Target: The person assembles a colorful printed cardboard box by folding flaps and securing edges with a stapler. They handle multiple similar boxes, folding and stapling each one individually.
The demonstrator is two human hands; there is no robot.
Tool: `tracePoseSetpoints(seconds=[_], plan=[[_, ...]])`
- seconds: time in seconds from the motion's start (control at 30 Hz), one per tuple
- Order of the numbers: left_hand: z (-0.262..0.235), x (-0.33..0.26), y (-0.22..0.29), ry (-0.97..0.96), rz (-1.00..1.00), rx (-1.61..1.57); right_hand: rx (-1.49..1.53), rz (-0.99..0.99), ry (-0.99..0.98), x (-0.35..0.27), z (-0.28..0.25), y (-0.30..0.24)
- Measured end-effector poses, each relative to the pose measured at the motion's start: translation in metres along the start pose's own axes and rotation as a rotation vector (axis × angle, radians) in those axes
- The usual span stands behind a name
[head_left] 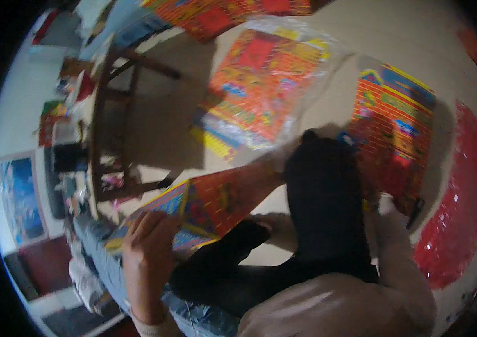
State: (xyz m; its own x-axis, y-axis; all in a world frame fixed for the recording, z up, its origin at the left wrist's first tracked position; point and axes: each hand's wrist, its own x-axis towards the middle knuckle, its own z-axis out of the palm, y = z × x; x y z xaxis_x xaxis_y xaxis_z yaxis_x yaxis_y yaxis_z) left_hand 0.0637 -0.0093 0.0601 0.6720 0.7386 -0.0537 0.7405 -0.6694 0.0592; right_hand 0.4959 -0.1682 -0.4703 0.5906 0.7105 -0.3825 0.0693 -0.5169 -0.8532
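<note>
On the left, my left hand [150, 238] has its fingers bent over the near end of a brick-patterned cardboard piece [227, 199] with a blue and yellow roof print. This piece slants up from my lap toward the middle. My right hand [369, 171] reaches past my black-clad leg [325, 196] and is blurred; its fingers cannot be made out. It lies over the lower left part of a brick-patterned cardboard sheet [404, 132] on the floor. Whether it grips that sheet is unclear.
Ahead, a clear plastic bag [292, 112] holds more printed cardboard. Further sheets [221, 17] lie at the top edge. A red shiny plastic piece [457, 213] is on the right floor. At left stands a wooden stool or table frame [103, 112], with cluttered furniture behind.
</note>
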Motion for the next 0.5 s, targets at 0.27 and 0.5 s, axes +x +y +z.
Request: tracePoseSetpoints(seconds=[0.27, 0.5], plan=[[-0.003, 0.002, -0.009, 0.017, 0.058, -0.077, 0.193, -0.682, -0.120, -0.096, -0.002, -0.339], [-0.003, 0.002, -0.012, 0.040, 0.097, -0.093, -0.014, -1.335, -0.629, -0.211, 0.064, -0.444]])
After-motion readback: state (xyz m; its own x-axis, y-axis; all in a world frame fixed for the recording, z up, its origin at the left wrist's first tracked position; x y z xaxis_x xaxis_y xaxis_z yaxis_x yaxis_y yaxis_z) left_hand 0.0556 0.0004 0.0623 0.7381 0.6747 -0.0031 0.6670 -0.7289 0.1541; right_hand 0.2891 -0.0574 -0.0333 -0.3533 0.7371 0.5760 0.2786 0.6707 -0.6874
